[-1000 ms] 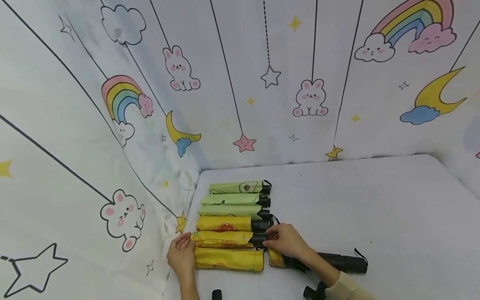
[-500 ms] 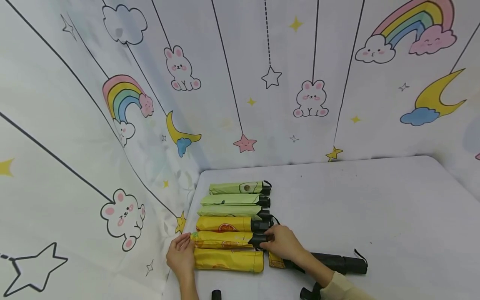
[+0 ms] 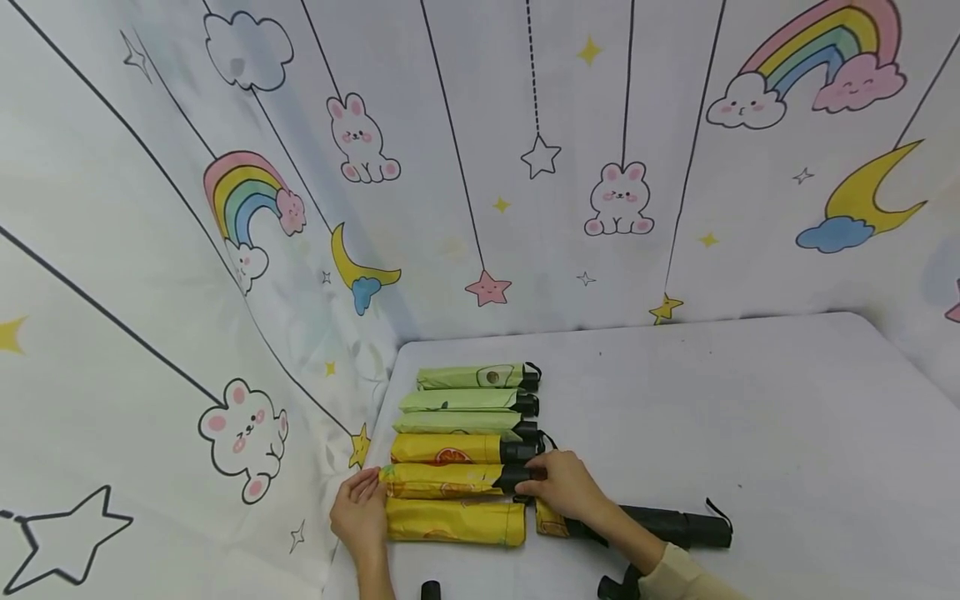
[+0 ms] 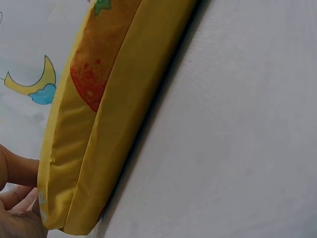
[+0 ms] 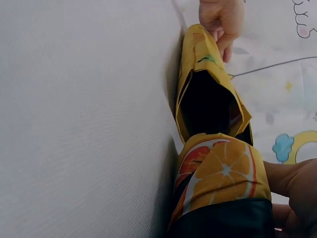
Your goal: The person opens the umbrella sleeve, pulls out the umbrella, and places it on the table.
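Observation:
A folded yellow umbrella (image 3: 442,480) with an orange-slice print and a black handle lies between my two hands. My left hand (image 3: 361,514) pinches its left end, thumb and fingers at the yellow fabric tip. At the other end, my right hand (image 3: 558,482) holds the black handle between thumb and fingers. Just in front lies a yellow umbrella sleeve (image 3: 456,522), its dark open mouth visible in the right wrist view. Right of that, an umbrella with a yellow printed end (image 3: 551,522) and a black body is partly hidden by my right forearm.
Another yellow umbrella (image 3: 446,449) lies directly behind the held one. Beyond it are three green ones, the farthest an avocado-print umbrella (image 3: 472,377). Black ends (image 3: 431,591) show at the front edge of view. Printed white cloth (image 3: 450,208) rises behind the table.
My right hand has shifted slightly left and closer round the black handle. The left hand stays at the yellow tip. The umbrellas lie as before.

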`<state>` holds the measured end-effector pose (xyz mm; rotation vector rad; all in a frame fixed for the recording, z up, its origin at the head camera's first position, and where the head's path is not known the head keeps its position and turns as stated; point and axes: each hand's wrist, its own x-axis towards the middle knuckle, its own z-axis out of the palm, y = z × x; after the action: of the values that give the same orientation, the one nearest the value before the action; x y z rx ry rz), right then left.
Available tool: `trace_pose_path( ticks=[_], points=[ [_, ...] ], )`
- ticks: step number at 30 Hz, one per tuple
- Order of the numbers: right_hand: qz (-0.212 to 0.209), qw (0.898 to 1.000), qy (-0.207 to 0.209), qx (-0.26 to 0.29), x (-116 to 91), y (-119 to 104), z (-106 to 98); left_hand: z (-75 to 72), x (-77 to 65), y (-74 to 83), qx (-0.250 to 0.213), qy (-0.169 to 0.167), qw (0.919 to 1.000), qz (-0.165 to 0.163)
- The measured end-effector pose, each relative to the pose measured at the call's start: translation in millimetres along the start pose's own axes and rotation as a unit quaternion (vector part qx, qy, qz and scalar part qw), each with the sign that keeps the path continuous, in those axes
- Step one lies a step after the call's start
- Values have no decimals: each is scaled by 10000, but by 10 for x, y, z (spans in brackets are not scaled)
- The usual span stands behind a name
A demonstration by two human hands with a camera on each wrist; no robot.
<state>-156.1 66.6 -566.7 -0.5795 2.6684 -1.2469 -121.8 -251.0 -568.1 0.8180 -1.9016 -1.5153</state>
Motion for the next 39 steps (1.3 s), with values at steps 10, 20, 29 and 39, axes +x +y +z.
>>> trace_pose_path(
  ticks=[10, 20, 29, 39],
  points=[
    [167, 9967, 5, 800, -2, -54, -18, -3, 15, 7, 63, 77, 9999, -33],
    [239, 9858, -134, 1659, 32, -109, -18, -43, 71, -54, 30, 13, 9997, -241],
    [419, 9788, -41, 2004, 15, -126, 8, -63, 72, -35, 38, 19, 9992, -401],
    [851, 9553, 4, 2832, -21, -180, -30, -69, 40, -23, 58, 17, 9991, -411]
  ],
)
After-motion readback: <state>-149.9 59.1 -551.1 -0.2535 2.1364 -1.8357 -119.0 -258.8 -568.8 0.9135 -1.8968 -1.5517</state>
